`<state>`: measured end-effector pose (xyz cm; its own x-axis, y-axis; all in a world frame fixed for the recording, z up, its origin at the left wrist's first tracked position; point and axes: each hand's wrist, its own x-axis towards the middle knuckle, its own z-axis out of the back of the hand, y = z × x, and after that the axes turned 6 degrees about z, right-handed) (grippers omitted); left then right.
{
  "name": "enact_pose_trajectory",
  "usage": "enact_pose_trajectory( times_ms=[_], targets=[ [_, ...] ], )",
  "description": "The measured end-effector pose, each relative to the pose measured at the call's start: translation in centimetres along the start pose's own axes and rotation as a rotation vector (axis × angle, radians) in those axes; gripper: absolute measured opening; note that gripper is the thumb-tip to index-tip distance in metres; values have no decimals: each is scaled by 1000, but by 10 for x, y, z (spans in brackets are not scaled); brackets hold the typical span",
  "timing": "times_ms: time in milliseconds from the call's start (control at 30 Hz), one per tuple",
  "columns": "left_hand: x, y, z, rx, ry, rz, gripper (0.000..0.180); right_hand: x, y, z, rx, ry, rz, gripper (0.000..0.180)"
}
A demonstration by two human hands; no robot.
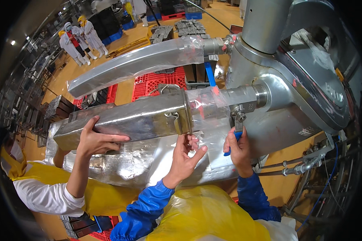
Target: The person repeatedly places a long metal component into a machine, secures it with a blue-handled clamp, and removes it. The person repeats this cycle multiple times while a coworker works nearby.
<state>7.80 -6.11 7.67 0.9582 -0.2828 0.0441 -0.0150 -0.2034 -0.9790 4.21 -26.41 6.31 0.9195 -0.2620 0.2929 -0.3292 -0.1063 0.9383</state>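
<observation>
My right hand [238, 150] is closed round the blue lever handle [228, 153] of a steel ball valve [240, 109] on the machine's lower outlet pipe. My left hand [186, 158] is palm up, thumb spread, its fingertips just under the rimmed end of a long rectangular metal mould [136, 116]; whether they touch it I cannot tell. A clear plastic sleeve with pink smears [207, 104] covers the outlet where it meets the mould. At the left, a co-worker's hand [94, 138] supports the mould from the near side.
A large steel machine [277, 124] fills the right. Above the mould, a second outlet carries a long plastic-covered tube [140, 62]. Red pallets [151, 82] and stacked metal moulds [191, 28] stand beyond. A shiny metal surface [128, 168] lies below the mould. Several people [82, 38] stand far left.
</observation>
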Motion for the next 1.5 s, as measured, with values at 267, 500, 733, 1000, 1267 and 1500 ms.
enact_pose_trajectory(
  times_ms=[267, 500, 733, 1000, 1267, 1500],
  targets=[
    [1, 6, 12, 79, 43, 26, 47, -1, -7, -53, 400, -201, -1, 19],
    [-8, 13, 57, -60, -163, -10, 38, 6, 5, -89, 585, -257, 26, 28],
    [-24, -12, 125, -46, -495, -81, 33, 10, 5, -95, 790, -263, -34, 34],
    [-52, 16, 173, -154, -545, -26, 58, 13, 20, -112, 741, -257, 29, 28],
    [-72, 31, 163, -98, -487, 52, 50, 8, 4, -88, 558, -143, -5, 22],
    [-83, 22, 179, -95, -532, 39, 42, 26, -15, 50, -555, -46, 189, 26]
  ],
)
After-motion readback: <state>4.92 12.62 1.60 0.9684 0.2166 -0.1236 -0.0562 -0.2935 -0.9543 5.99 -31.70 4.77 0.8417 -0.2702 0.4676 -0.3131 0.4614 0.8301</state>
